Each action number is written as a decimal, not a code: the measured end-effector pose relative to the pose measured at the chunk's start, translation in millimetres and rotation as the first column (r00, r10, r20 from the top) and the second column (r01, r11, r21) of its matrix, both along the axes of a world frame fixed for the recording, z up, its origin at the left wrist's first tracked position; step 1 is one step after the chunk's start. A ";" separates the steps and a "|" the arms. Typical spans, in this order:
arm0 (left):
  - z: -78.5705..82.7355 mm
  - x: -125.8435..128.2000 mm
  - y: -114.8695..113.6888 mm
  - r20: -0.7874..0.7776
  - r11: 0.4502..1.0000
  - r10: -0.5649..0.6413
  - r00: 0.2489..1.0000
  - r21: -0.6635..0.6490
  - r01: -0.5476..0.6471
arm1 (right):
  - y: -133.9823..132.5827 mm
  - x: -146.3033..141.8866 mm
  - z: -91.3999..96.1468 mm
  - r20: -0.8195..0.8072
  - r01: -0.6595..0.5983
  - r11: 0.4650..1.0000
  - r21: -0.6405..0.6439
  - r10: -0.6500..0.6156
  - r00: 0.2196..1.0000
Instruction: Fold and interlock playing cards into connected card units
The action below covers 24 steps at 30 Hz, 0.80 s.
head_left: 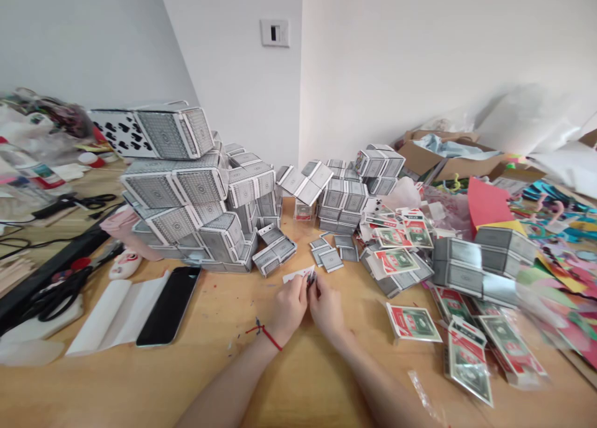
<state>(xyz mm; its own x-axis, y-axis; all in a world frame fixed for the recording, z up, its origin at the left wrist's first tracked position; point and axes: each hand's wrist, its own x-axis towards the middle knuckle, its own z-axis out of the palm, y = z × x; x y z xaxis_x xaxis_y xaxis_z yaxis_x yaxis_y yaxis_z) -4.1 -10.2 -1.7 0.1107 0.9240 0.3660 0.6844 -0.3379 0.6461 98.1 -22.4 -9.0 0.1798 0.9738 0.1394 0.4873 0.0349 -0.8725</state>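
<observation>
My left hand (290, 303) and my right hand (327, 308) meet over the table, fingers pinched together. Between the fingertips is a small dark-and-white piece, apparently a folded playing card (311, 279), mostly covered by the fingers. A white playing card (295, 274) with red marks shows just behind my left hand; whether it touches the fingers is unclear. Just beyond lie loose grey-backed cards (326, 258) and a small block of folded cards (275, 251). A red string bracelet (273, 339) circles my left wrist.
A tall stack of card blocks (175, 188) stands at left, a lower one (342, 198) at back right. A phone (170, 305), white paper (112, 313) and black scissors (60, 294) lie left. Card boxes (414, 323) and more card blocks (458, 263) spread right.
</observation>
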 end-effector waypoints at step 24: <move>-0.1 -2.9 6.5 0.176 0.994 0.104 0.979 -0.050 -0.097 | 15.1 20.7 4.3 -0.969 -0.467 0.866 -0.179 -0.072 0.238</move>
<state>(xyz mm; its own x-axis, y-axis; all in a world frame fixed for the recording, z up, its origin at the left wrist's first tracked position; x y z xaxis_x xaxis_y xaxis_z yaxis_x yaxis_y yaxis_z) -7.0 -3.8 -1.8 -0.0472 0.9417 0.3332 0.5859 -0.2441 0.7728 118.8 -7.3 -4.7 -0.2930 0.8994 -0.3245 -0.6438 -0.4365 -0.6285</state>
